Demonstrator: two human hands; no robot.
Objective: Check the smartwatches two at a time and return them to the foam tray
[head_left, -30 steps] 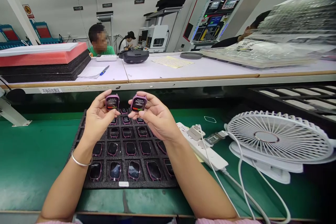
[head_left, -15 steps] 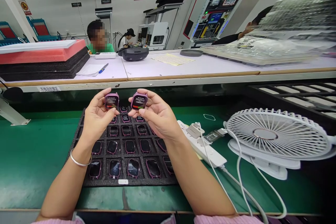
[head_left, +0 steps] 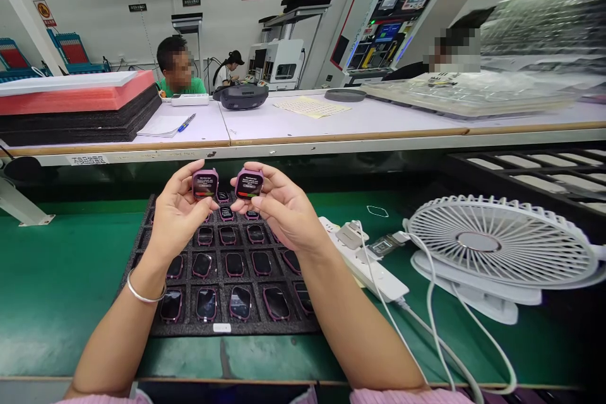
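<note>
My left hand [head_left: 182, 208] grips a purple smartwatch case [head_left: 205, 184] between thumb and fingers. In my right hand [head_left: 284, 205] is a similar purple smartwatch [head_left: 249, 184], held by its edges. Both screens are lit, with white text and a red-and-green band at the bottom, and face me. The two watches are side by side, apart, above the far part of a black foam tray [head_left: 222, 319]. Rows of strapless watches, such as one near the front [head_left: 241, 302], lie in the tray's compartments; my hands and forearms hide some of them.
Right of the tray lie a white power strip [head_left: 379, 274] with cables and a white fan [head_left: 502, 243]. Beyond, a raised shelf [head_left: 255, 126] carries foam sheets [head_left: 76, 107], a pen [head_left: 187, 123], a black device [head_left: 244, 96] and stacked clear trays [head_left: 473, 98]. Co-workers sit behind it.
The watch in my left hand has shifted slightly right, and the one in my right hand slightly left. Both remain held, with screens lit.
</note>
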